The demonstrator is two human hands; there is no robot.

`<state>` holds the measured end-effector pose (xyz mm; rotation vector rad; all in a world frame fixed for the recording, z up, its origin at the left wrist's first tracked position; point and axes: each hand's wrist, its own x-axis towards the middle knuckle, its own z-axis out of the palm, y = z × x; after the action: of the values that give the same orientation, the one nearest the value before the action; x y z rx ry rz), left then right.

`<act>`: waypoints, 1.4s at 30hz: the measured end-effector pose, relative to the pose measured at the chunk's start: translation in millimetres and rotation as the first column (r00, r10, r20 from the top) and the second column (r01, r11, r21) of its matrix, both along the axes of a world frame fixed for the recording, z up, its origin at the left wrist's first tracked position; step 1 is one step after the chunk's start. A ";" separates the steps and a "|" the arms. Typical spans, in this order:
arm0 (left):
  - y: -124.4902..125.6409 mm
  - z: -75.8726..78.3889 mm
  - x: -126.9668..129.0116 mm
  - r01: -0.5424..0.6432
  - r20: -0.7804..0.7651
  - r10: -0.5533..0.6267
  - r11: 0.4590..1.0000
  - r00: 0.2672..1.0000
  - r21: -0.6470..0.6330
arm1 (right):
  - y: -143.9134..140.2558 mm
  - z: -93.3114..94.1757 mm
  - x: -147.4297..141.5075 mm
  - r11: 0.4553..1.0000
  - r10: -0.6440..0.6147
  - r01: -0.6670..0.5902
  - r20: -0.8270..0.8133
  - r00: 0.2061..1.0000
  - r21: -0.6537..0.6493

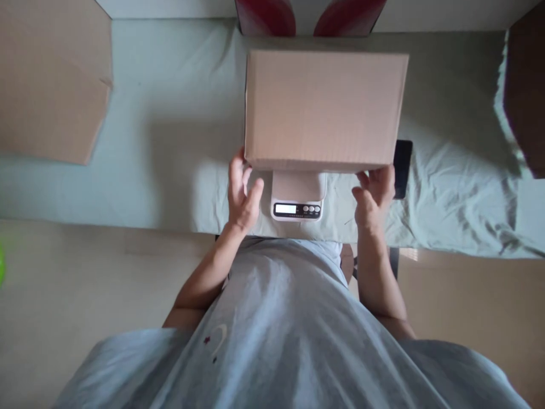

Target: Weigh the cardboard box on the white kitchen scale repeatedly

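Cardboard box point(326, 108) on a small scale point(298, 196), centre frame.
Left hand point(242, 193) and right hand point(374, 196) touch the box's near corners, fingers loose, above a pale green cloth point(170, 130).

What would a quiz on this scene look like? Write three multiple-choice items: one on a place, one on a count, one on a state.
1. Where does the closed brown cardboard box sit?
A. on the small white digital kitchen scale
B. on the floor
C. on the person's lap

2. How many round buttons show beside the scale's display?
A. one
B. three
C. six

3. How are the hands placed?
A. both clenched in fists away from the box
B. both flat on the scale's display
C. left hand and right hand open at the box's near lower corners

Answers:
1. A, since the box's near edge overhangs the scale on the pale green cloth-covered table.
2. B, as three small round buttons lie right of the display.
3. C, the fingers spread at each corner, not closed around anything.
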<state>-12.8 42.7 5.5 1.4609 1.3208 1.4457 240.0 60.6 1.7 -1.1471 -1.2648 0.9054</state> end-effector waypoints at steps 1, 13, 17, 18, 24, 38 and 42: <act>12.1 2.7 -0.8 0.014 0.009 -0.014 1.000 1.000 0.025 | 10.3 -0.7 0.8 1.000 0.007 -0.007 -0.005 1.000 0.014; 89.7 -26.6 -1.0 -0.059 -0.012 0.058 0.998 0.998 -0.020 | 77.4 -18.9 -4.9 0.999 0.037 -0.038 0.023 0.999 0.009; 89.5 -37.4 0.3 -0.093 -0.012 0.092 0.993 0.996 -0.068 | 77.1 -28.6 -7.4 0.998 0.049 -0.049 0.009 0.999 -0.046; 88.8 -40.0 0.3 -0.099 -0.019 0.098 0.992 0.995 -0.076 | 76.2 -31.4 -7.1 0.997 0.048 -0.047 0.015 0.999 -0.068; 82.6 -71.3 -7.2 -0.220 -0.034 0.219 0.974 0.975 -0.052 | 65.9 -53.9 3.4 0.985 -0.046 0.062 0.102 0.994 -0.159; 65.7 -89.5 -10.5 -0.265 -0.348 0.230 0.963 0.909 -0.055 | 52.7 -81.4 0.5 0.986 -0.158 0.167 0.279 0.947 -0.006; 64.3 -88.6 -9.6 -0.273 -0.379 0.241 0.961 0.894 -0.032 | 51.6 -80.3 0.3 0.987 -0.152 0.159 0.301 0.941 0.001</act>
<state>-22.4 107.0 -83.1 1.6035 1.8480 1.2894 240.3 112.1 -78.6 -1.4218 -1.3868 0.6447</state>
